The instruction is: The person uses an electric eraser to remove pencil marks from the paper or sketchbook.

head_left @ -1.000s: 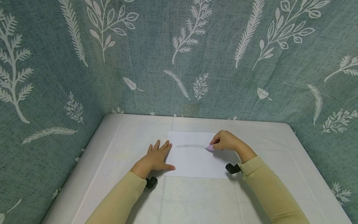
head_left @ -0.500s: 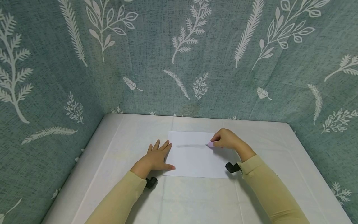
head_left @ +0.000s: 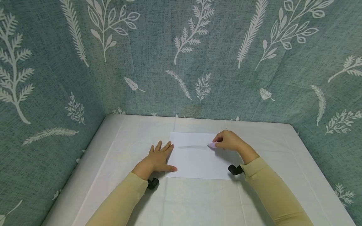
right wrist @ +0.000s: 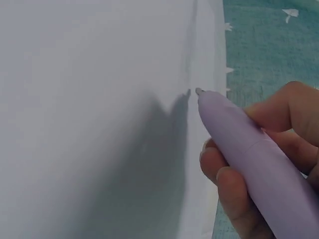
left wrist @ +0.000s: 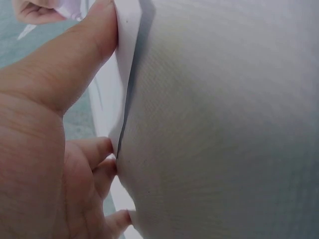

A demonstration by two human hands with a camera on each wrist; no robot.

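A white sheet of paper [head_left: 195, 163] lies on the white-covered table, with a faint grey streak [head_left: 192, 147] across its upper part. My left hand [head_left: 156, 160] rests with spread fingers at the sheet's left edge, the thumb on its lower left corner. In the left wrist view, the paper's edge [left wrist: 128, 55] bends up a little beside the thumb. My right hand [head_left: 229, 141] pinches a thick lilac pen-shaped tool [right wrist: 249, 144] between thumb and fingers. Its short grey tip [right wrist: 200, 91] points left at the streak's right end, its shadow slightly apart from it on the paper.
The white cloth-covered table [head_left: 198, 204] meets a green-blue leaf-patterned curtain [head_left: 158, 91] behind and at both sides. Each wrist wears a small black camera, the left camera [head_left: 153, 184] and the right camera [head_left: 235, 169] both close over the table.
My right hand has shifted slightly away from me, bringing the pen-shaped tool's tip up to the streak's level, then a touch left. My left hand and the paper keep their place.
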